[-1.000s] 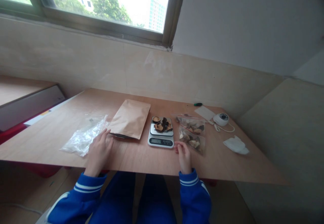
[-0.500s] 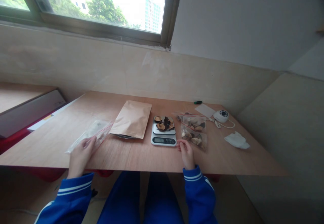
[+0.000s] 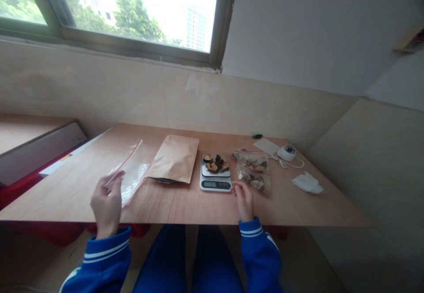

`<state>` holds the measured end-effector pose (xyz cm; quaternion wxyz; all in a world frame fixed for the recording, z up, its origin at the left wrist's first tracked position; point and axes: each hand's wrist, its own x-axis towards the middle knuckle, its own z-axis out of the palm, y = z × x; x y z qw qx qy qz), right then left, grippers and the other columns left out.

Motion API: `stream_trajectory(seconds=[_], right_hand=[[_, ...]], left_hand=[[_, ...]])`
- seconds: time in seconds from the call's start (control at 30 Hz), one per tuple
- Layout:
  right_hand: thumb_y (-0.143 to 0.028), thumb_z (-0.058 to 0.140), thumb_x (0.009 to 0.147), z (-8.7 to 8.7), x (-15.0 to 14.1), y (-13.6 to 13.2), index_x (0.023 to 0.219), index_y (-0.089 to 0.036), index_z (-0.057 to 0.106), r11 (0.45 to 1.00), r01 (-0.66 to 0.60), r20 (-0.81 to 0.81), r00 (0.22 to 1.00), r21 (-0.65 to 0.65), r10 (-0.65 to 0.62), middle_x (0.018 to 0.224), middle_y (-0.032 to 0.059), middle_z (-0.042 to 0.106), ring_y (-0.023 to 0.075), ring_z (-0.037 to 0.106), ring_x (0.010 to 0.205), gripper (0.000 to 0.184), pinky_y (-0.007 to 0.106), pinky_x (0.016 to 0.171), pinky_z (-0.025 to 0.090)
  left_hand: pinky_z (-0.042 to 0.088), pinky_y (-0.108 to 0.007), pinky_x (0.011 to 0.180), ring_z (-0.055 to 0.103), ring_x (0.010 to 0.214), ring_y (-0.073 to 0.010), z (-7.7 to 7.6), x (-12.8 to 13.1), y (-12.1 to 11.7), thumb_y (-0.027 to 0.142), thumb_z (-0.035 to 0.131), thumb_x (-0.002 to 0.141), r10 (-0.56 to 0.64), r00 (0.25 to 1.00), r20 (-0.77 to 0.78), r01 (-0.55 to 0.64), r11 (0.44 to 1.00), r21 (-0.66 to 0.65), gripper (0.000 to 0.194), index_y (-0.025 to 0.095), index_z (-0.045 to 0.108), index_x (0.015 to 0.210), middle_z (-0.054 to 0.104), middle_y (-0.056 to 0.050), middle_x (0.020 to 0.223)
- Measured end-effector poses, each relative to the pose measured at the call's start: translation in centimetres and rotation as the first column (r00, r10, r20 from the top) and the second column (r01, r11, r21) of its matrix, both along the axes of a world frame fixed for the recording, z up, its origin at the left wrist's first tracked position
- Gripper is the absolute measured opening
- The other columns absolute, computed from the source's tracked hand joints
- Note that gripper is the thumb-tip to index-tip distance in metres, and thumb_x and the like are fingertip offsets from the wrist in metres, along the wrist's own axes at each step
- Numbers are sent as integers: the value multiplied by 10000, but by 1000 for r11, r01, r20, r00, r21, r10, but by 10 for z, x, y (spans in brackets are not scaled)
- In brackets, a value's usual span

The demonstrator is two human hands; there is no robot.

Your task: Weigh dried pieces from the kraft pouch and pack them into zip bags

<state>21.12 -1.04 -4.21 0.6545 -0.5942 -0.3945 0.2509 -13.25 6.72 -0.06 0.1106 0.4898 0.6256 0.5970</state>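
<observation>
My left hand [image 3: 107,200] pinches the edge of a clear zip bag [image 3: 134,180] with a red seal line, lifting that edge off the table. The bag looks flat, with nothing visible in it. At the lower right corner of a white digital kitchen scale [image 3: 215,184] rests my right hand [image 3: 243,200]. Its fingers are loosely bent, thumb and forefinger slightly apart, with nothing seen between them. On the scale's plate lie several dark, curled dried mushroom-like pieces [image 3: 215,165]. The digits on the display are too blurred to read.
A brown paper pouch [image 3: 174,158] lies left of the scale. To its right are zip bags of dried pieces [image 3: 254,180], a white dome camera [image 3: 286,152] with a cable, white paper [image 3: 266,146], a crumpled tissue [image 3: 307,182] and a green-handled tool [image 3: 257,137].
My left hand has raised and turned the clear bag, so its red seal now slants upward on the left. My right hand stays by the scale. The view has shifted slightly.
</observation>
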Motion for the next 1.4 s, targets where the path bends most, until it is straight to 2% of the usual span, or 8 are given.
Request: stream_trajectory(seconds=[0.13,0.27,0.4,0.67,0.87,1.13,1.3,1.4], right_hand=[[-474,497,867,35,-63,-1,940,-180,619,986,-148,-104,982,75,155,802,49,654,167,599,679,326,302,626,492],[-492,489,870,57,-105,4,1107,-198,544,992,-107,-151,982,74,117,1046,93,649,203,637,898,381,333,734,533],[-493,573,814,50,-94,1,968,-192,605,997,-64,-158,985,31,68,1001,95,687,227,656,930,340,349,802,538],[-459,701,733,42,-85,-12,862,-164,665,966,-258,-299,920,24,253,811,66,730,204,696,755,324,351,756,555],[-487,725,698,40,-89,-10,741,-158,647,933,-359,-359,874,-18,329,743,53,722,174,679,694,342,278,629,537],[-623,684,646,18,-67,-5,621,-182,580,991,32,-277,958,-131,-68,545,16,624,136,556,471,454,230,413,419],[-612,458,833,8,-49,16,857,-181,648,990,127,56,991,-53,-124,902,116,692,244,630,868,471,382,791,497],[-638,415,834,5,-37,46,989,-169,617,956,290,357,888,52,-289,1064,169,632,310,538,1082,534,496,957,388]], left_hand=[[471,-373,907,637,992,-228,11,62,-32,325,517,869,-266,942,-204,282,958,53,252,199,637,1051,697,-64,1028],[414,-392,1000,536,1200,-219,1,120,-63,193,467,881,-666,562,-490,718,687,-110,415,243,481,1293,590,-80,1294],[320,-465,1074,335,1367,-259,-8,136,-80,217,477,880,-750,438,-495,776,594,-214,611,246,258,1449,385,-126,1474],[461,-423,951,521,1202,-241,-16,136,-76,226,505,894,-687,691,-225,709,705,24,390,255,447,1278,544,-117,1278],[525,-315,729,642,806,-169,-24,134,-70,254,578,862,-631,765,-131,643,761,88,339,239,538,1199,656,-35,917],[506,-283,744,585,774,-147,-13,123,-63,289,544,883,-457,889,-42,459,882,104,316,243,601,1190,580,-28,899],[512,-290,696,559,710,-142,-22,130,-48,312,546,879,-486,869,-87,494,863,111,278,264,634,1138,540,-22,855],[507,-334,778,569,802,-164,-33,136,-37,312,573,862,-413,902,-122,430,885,180,270,246,629,1117,525,-40,918]])
